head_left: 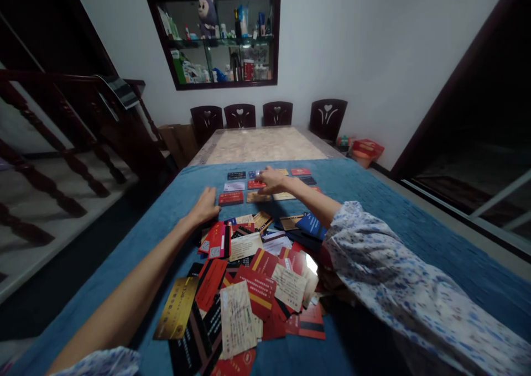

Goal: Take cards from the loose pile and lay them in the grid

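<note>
In the centre of the frame, the right hand (271, 181) was above the rows of laid-out cards, its fingers bent downward. I cannot tell whether these fingers held a card or only touched one. Below them lay a gold card (258, 198), and just beside them a red card (255, 185) was partly covered.

The left hand (206, 205), left of the centre, was just beside another red card, the lower left one (231, 198) of the rows. Its fingers were blurred, so I cannot tell if they were wide or narrow, or if they touched this card.

In the lower middle of the frame there was a loose pile of cards (256, 292), red, black and cream ones, overlapping at many angles. A shiny golden card (177, 308) was at its left edge, and a blue card (312, 226) at its upper right, near the sleeve (373, 260). All lay on a blue cloth (385, 221), which covered the nearer part of the worktop (257, 145).
</note>
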{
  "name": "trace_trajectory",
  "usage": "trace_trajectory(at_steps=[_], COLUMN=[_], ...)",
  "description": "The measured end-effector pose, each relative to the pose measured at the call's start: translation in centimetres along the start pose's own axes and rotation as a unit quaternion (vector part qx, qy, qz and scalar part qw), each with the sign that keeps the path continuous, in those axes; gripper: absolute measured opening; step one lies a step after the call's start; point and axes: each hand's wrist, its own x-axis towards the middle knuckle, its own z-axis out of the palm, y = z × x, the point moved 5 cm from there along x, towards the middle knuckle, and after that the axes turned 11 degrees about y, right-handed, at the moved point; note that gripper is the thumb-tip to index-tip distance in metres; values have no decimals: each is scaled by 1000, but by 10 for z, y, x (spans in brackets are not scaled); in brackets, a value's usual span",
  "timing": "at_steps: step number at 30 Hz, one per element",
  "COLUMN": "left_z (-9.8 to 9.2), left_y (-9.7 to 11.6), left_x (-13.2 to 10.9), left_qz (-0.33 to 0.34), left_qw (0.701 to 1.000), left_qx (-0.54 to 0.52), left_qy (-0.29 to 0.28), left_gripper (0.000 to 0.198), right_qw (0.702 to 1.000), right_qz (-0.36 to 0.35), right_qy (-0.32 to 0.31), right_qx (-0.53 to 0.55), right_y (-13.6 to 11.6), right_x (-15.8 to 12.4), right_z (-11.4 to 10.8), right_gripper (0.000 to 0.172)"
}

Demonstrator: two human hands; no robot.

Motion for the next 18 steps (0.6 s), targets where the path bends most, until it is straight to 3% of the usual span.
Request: trace_trajectory(at_steps=[8, 13, 18], left_z=[-11, -14, -9], left_y=[26, 60, 96], left_x=[-11, -23, -37], left_qz=[35, 73, 109], left_qw=[998, 994, 989], left_qx=[-19, -51, -86], left_qy=[56, 57, 40], left_gripper=[32, 29, 33], right_qw=[999, 998, 998], right_qz=[-17, -33, -18], right_qy=[34, 45, 46], right_qx=[10, 30, 30], right_y=[12, 17, 28], right_x=[-44, -78, -115], right_z=[-13, -15, -18], right_gripper=[29, 19, 20])
